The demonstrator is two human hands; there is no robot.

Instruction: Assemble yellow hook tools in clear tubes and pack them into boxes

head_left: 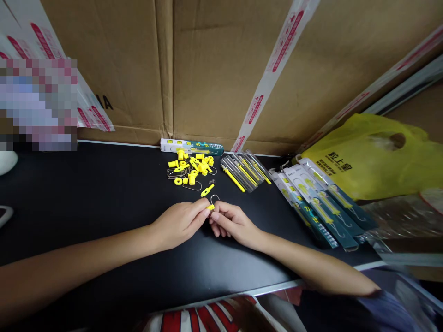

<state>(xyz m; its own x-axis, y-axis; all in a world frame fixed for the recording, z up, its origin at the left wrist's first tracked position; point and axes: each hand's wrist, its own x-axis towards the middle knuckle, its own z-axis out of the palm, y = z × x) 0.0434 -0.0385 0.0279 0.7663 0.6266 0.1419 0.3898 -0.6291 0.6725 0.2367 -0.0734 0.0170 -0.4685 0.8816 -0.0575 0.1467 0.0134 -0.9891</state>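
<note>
Both hands were held together low over the black tabletop [104, 198]. The left hand [178, 223] was closed in a pinch on a small yellow plastic piece with a thin bent wire loop [212, 205], and the right hand [232, 223] was pinched on the same piece from the other side, fingertips nearly touching. The wire loop was seen to stand up just beyond the fingertips.

Just ahead of the hands a loose yellow plastic clip [207, 190] was lying alone. Farther ahead, a scattered heap of small yellow plastic rings and wire parts [190, 168] was noted, with a white and green printed carton [192, 146] behind it. Ahead and to the right of the right hand, a fan of clear narrow sleeves with yellow sticks inside [245, 171] was laid out, and farther right a row of green printed retail packs [318, 203]. A yellow plastic bag [374, 157] was lying beyond those.

Risks judged from this position: the piece was small and gripped only at the fingertips, so a slip could send it off among the heap, where it would be hard to tell apart. The wire was thin; uneven pressure between the two pinches could bend it. A forearm sweep to the right could disturb the packs near the table edge.
</note>
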